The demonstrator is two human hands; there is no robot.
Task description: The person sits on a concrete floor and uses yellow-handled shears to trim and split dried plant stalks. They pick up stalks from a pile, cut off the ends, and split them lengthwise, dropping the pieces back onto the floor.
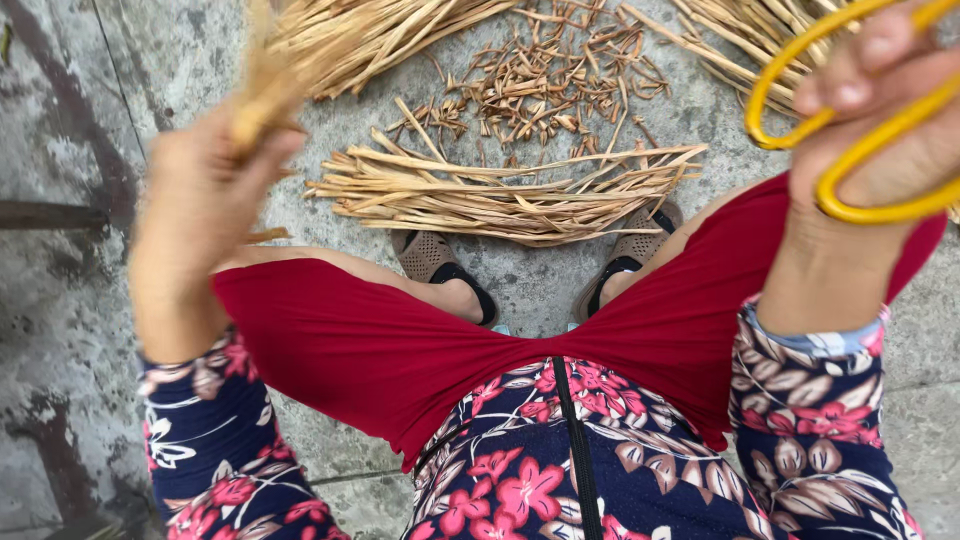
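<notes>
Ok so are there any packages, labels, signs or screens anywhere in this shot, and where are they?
None in view. There are only these things:
Left hand: raised at the left, gripping a tuft of dry tan strips.
Right hand: at the upper right, fingers through yellow scissor handles.
Bundle of dry strips: lying flat on the grey concrete floor in front of the sandals.

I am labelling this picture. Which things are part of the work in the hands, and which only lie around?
In hand:
- left hand, gripping pale dry straw strips
- right hand, holding yellow-handled scissors

Lying around:
- flat bundle of dry strips near the feet
- small brown cut scraps
- brown sandals
- grey concrete floor
</notes>
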